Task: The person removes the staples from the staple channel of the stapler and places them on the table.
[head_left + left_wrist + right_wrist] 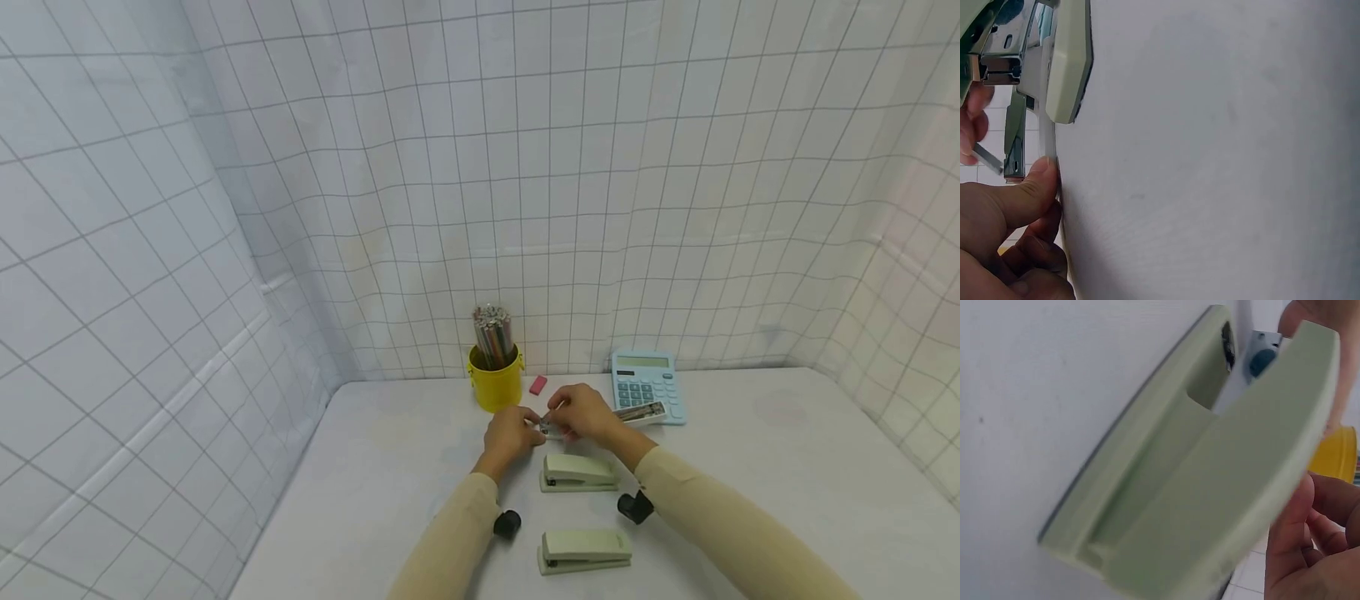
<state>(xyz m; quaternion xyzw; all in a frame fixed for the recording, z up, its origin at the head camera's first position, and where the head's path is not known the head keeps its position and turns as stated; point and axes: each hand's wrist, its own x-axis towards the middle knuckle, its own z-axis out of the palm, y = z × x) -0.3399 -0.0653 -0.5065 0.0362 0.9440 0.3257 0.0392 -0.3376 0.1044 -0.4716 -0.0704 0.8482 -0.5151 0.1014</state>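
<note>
We seem to be loading staples, our left hand (510,435) pinching a whitish strip (1047,128), our right hand (587,414) a grey metal stick (988,158) beside an apparent stapler nose (1015,159), beyond two pale-green staplers (583,468) (587,543) on the surface (360,500), so careful alignment is likely needed next.

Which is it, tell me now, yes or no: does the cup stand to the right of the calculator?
No, the head view shows the cup left of the calculator.
</note>
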